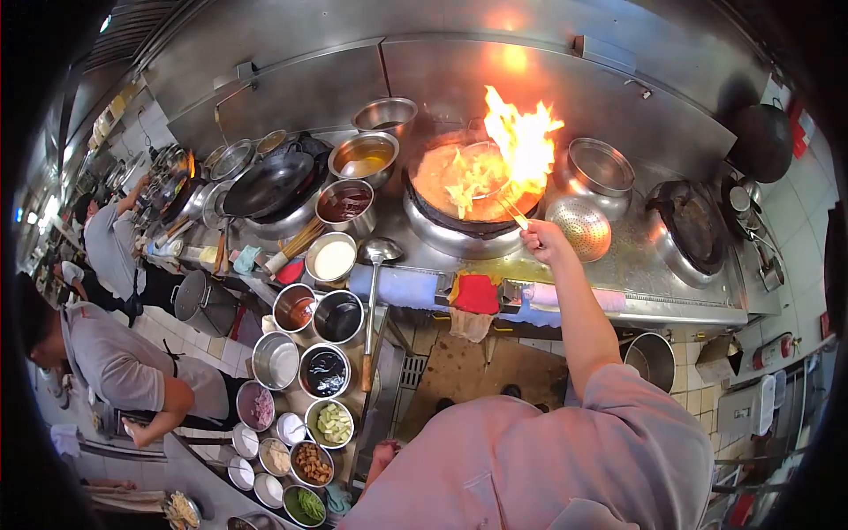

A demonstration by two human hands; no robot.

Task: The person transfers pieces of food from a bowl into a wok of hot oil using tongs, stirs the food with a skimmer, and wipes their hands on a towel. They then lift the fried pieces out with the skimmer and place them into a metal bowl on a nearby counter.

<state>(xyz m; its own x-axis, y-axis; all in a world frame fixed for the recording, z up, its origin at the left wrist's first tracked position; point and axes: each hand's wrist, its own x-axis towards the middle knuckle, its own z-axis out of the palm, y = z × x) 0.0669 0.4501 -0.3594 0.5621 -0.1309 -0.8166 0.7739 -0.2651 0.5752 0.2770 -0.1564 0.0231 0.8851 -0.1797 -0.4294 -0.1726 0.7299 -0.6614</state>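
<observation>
My right hand (545, 240) is wrapped round the handle of a strainer (511, 210) that reaches into a big wok (440, 181). Tall flames (526, 146) rise from the wok's right side. Just right of this hand lies a round perforated ladle (579, 228). Low beside my body, my left hand (382, 457) is partly hidden by my shirt; its fingers look curled, and whether they hold anything cannot be made out. A long ladle (372, 300) rests near the bowls left of the wok.
Metal bowls of sauces and chopped food (324, 371) stand at the left. A black wok (269, 184) sits on the left burner, another (691, 228) at the right. A red cloth (477, 293) lies on the stove's front edge. Two people (150, 362) (113, 240) stand far left.
</observation>
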